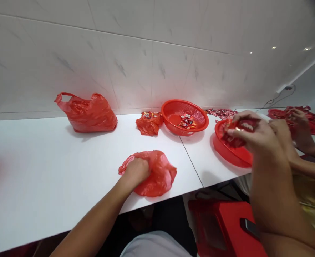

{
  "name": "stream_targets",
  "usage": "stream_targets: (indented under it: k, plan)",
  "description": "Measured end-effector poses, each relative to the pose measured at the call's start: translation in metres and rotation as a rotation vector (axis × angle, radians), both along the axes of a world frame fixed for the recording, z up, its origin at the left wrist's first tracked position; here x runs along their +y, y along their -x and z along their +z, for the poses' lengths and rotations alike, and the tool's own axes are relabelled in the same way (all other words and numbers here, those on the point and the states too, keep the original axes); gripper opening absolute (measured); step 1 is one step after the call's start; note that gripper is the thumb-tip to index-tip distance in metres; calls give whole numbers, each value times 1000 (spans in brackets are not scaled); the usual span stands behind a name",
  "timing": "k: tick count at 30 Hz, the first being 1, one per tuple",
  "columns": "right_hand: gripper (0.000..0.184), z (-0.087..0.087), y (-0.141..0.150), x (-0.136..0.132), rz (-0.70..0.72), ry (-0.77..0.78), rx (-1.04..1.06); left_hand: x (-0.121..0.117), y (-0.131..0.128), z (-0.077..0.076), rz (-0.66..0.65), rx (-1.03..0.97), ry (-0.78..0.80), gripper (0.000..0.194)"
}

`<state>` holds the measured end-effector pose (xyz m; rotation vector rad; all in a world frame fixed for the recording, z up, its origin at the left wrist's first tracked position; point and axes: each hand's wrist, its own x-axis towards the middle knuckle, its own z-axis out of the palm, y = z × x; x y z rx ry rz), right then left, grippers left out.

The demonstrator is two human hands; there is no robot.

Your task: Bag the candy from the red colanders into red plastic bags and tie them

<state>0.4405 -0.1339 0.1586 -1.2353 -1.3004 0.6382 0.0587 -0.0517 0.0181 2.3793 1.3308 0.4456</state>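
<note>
Okay, head view: left hand [136, 172] presses down on a crumpled red plastic bag [161, 175] near the table [66, 160] edge. Right hand [256, 137], nearer the right end, pinches red snack packets [233, 140] above a red basket [228, 159]. Another person's hands [288, 130] sit just right.

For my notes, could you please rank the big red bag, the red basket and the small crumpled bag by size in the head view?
Big red bag, red basket, small crumpled bag; the first two look fairly close.
</note>
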Motion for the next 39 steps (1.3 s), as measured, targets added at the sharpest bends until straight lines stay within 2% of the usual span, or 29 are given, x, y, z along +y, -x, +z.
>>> stream_targets:
  k: [2,3,4,6,8,10,12,14,16,19,21,23,24,27,29,31,33,34,35,36,38,39]
  plan:
    - [23,5,71,-25,221,-161,-86,6,-9,0,53,114,2,16]
    - [24,1,106,-34,352,-181,-110,7,-12,3,56,142,-1,18]
    - [25,-7,139,-38,469,-183,-125,5,-13,8,44,159,-2,16]
    - [25,-33,193,-33,615,-101,-115,-3,-8,20,-3,169,9,11]
    - [26,-64,225,-13,600,93,67,-14,5,32,-88,159,20,12]
    - [28,-93,237,13,526,249,311,-23,22,38,-186,146,-29,19]
    - [30,-115,237,36,443,335,439,-30,39,38,-257,171,-134,27]
    - [29,-130,233,53,380,388,398,-33,52,33,-252,232,-245,28]
    - [26,-141,230,65,297,420,201,-35,61,25,-204,298,-326,24]
    - [26,-153,230,74,145,470,-197,-35,69,13,-130,371,-387,33]
    - [29,-155,230,76,147,556,-351,-33,73,9,-112,409,-380,27]
    - [38,-149,226,73,202,601,-421,-29,77,11,-106,417,-363,20]
    - [41,-142,223,68,220,571,-458,-27,79,14,-105,408,-359,23]
    - [44,-112,210,43,228,334,-586,-19,86,29,-94,350,-365,27]
    - [32,-91,198,25,212,184,-626,-16,93,39,-82,303,-359,26]
    - [26,-76,183,17,54,36,-654,-13,100,47,-89,247,-327,26]
    - [44,-72,168,22,-224,-52,-688,-10,106,52,-119,182,-279,26]
    - [56,-74,159,30,-333,-38,-701,-8,109,54,-136,147,-260,27]
    - [61,-76,151,39,-381,26,-705,-6,110,56,-148,110,-252,27]
    - [57,-79,143,49,-361,120,-690,-4,111,58,-150,72,-258,28]
    - [32,-82,130,66,-177,258,-577,2,110,66,-127,-17,-325,29]
    - [26,-81,127,71,-58,260,-477,5,109,71,-107,-77,-380,28]
